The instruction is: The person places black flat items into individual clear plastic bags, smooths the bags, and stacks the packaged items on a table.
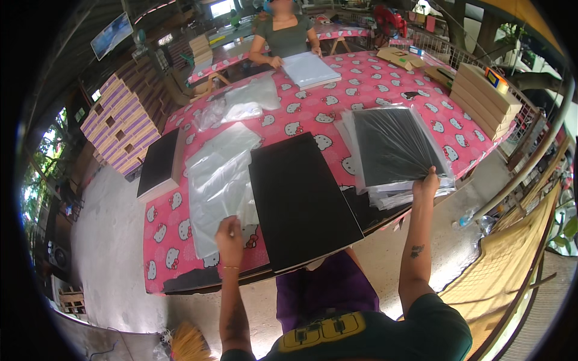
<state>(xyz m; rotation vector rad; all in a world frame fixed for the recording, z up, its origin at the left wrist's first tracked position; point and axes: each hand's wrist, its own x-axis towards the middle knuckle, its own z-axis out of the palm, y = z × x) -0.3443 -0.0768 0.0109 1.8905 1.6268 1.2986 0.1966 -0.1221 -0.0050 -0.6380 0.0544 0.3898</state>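
Note:
My right hand (426,182) grips the near edge of a clear plastic bag with a black sheet or board (391,144) inside, and creases fan out from my fingers. This bagged piece lies on top of a stack of similar plastic-wrapped pieces. My left hand (229,239) is closed, with curled fingers, over the near end of a pile of clear plastic bags (218,180); what it holds, if anything, is hidden. Between my hands lies a stack of black sheets or boards (304,201), its near corner at the table's front edge.
A pink patterned cloth (171,240) covers the table. Another black-topped stack (159,162) sits at left. Across the table, a person (284,36) handles a white stack (310,69). Brown boxes (484,99) stand at right; bundled stacks (123,123) rise beyond the left edge.

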